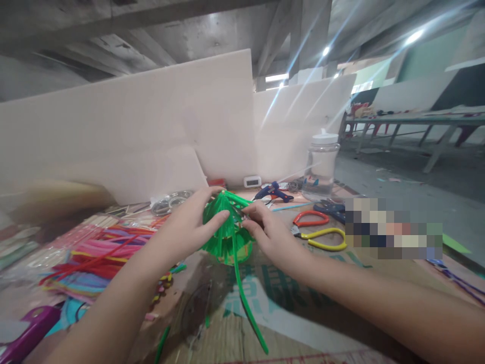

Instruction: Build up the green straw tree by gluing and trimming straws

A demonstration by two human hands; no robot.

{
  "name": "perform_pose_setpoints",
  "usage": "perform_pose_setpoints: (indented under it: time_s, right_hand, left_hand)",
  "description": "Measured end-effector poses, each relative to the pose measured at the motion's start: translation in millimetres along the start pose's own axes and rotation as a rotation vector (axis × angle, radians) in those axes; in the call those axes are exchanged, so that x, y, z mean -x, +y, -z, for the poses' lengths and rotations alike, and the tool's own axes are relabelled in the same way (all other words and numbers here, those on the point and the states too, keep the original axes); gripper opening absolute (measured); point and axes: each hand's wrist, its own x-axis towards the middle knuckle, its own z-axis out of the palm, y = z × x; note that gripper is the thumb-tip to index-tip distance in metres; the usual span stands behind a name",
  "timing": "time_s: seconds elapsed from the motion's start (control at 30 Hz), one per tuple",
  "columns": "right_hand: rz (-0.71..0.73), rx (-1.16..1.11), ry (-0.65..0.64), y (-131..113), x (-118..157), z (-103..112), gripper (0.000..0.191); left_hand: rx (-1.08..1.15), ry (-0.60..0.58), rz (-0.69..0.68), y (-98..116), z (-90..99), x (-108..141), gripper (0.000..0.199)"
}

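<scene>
A green, tiered, cone-shaped craft tree (pixel 221 222) stands tilted in the middle of the work surface. My left hand (pixel 197 217) is wrapped around its left side, thumb across the front and fingers behind the top. At its right side my right hand (pixel 261 222) is closed in a pinch; a thin greyish piece shows by the fingertips, too small to name. One green pipe cleaner (pixel 244 293) hangs from the tree down toward me. Another green strip (pixel 238 197) runs from the tip to behind my right fingers.
Colourful pipe cleaners (pixel 102 253) lie at left, near a purple tool (pixel 34 328). Behind the tree are a blue glue gun (pixel 273 192), a small white digital clock (pixel 252 181) and a water bottle (pixel 322 164). Red-handled (pixel 310 218) and yellow-handled (pixel 326 238) cutters lie at right. White boards (pixel 151 121) stand behind.
</scene>
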Motion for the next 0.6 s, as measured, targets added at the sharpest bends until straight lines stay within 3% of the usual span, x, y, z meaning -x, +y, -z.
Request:
perform_pose_setpoints:
  time_s: [0.6]
  right_hand:
    - [0.033,0.038,0.031,-2.7,3.8,-0.8,0.011]
  left_hand:
    - [-0.062,0.032,-0.051,4.4,-0.8,2.6,0.047]
